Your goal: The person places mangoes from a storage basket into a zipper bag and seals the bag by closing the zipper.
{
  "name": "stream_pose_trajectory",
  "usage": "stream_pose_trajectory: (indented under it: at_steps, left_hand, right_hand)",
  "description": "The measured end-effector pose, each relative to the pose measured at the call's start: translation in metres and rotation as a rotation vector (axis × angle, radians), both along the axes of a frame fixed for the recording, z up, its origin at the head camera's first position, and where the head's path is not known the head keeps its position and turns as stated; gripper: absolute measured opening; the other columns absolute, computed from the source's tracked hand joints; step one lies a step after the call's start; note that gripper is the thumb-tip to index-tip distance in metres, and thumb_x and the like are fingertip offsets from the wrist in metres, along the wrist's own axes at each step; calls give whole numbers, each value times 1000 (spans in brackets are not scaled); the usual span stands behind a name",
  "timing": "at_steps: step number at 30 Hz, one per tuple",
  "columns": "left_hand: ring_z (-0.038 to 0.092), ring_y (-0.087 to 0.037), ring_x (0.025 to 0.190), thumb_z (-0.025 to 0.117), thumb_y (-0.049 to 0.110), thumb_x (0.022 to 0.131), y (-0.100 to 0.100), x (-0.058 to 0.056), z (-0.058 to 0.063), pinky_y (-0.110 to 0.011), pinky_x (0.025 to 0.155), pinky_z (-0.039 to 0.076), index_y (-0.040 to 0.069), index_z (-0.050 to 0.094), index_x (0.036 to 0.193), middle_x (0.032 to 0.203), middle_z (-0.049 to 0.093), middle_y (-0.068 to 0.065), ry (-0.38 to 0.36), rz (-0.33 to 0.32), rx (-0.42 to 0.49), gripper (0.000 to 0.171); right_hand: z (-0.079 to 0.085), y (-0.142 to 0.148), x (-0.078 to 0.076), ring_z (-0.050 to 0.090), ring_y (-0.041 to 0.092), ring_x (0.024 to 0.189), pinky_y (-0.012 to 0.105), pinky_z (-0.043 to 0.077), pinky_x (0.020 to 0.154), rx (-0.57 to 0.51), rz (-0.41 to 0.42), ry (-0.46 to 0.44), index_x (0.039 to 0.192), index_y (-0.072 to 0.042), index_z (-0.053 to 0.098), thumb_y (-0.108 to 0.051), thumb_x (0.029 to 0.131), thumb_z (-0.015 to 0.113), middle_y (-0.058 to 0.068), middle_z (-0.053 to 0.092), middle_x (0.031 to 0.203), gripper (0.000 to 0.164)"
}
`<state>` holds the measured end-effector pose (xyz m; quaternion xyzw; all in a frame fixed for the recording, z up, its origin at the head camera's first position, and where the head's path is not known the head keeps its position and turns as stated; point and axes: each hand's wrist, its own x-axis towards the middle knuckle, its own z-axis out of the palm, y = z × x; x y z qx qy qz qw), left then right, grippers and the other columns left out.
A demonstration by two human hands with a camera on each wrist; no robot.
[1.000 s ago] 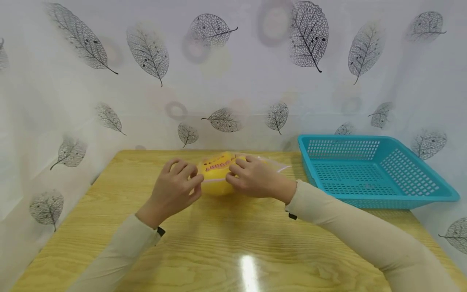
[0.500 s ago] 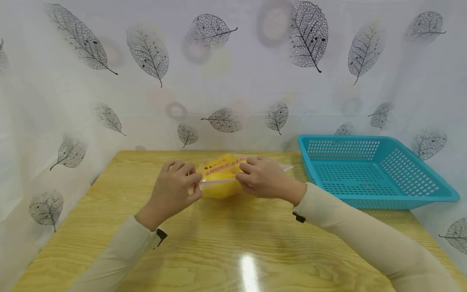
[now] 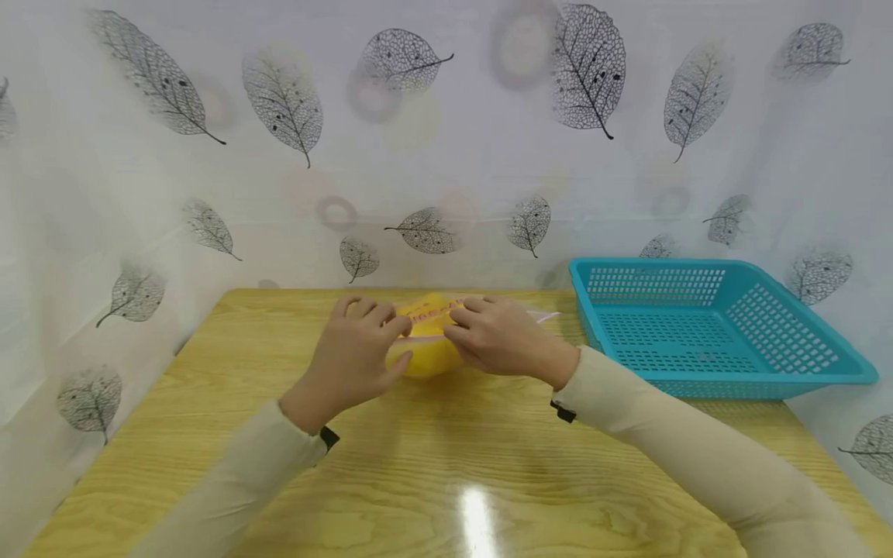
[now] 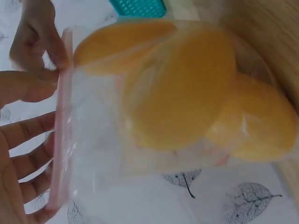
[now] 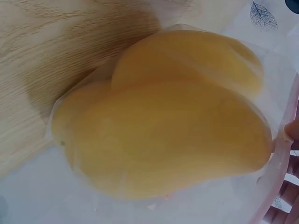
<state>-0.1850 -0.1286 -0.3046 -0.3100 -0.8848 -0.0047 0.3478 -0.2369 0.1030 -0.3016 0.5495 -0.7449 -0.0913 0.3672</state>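
A clear zip-top bag [image 4: 96,135] with a pink seal strip holds three smooth yellow mangoes [image 5: 173,135]; printed lettering shows on its far side. In the head view my right hand [image 3: 498,337] pinches the bag near its seal, thumb on the near side and fingers behind. My left hand [image 3: 359,353] is at the other end of the strip. Its thumb stands apart from the forefinger, and its loosely spread fingers [image 4: 30,161] lie along the strip in the left wrist view. The mangoes hang in the bag below the strip, close over the table.
A turquoise plastic basket [image 3: 670,380] with a lattice of holes stands at the back right of the wooden table [image 3: 391,480]. Behind the table hangs a pale curtain [image 3: 460,170] printed with dark leaves.
My left hand has moved right along the seal, and its thumb has come away from the forefinger. My right hand first shifted slightly right, then a little back, still pinching the bag.
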Motion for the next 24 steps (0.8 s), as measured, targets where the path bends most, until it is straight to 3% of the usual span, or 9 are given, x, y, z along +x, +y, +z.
stream_pose_trajectory:
  at_steps: [6,13,20,24]
  left_hand:
    - [56,-21,73,70,18,78,13,-7,-3,-42,90,45,15,63,76,73,60,0,113,-66,-15,8]
    - [58,-20,73,74,16,77,15,-9,-4,-41,90,46,13,65,74,72,65,0,177,-92,-31,11]
    - [59,-17,73,77,16,75,14,-7,-5,-40,91,46,13,67,74,74,68,1,188,-87,-50,11]
    - [59,-18,74,78,16,74,12,-5,-5,-40,92,46,13,67,74,74,68,1,171,-81,-58,11]
  right_hand:
    - [0,-5,-3,55,16,66,25,46,56,-10,40,35,77,-13,58,-17,82,63,-1,60,76,8]
    - [-2,0,-7,48,15,62,24,41,55,-19,118,28,74,-12,54,-14,80,61,0,53,69,9]
    - [-3,10,-10,35,14,58,25,34,52,-27,174,12,71,-12,47,-11,87,40,-1,42,64,17]
    - [-2,17,-11,35,14,59,25,34,52,-10,162,5,72,-12,46,-11,84,49,0,42,65,12]
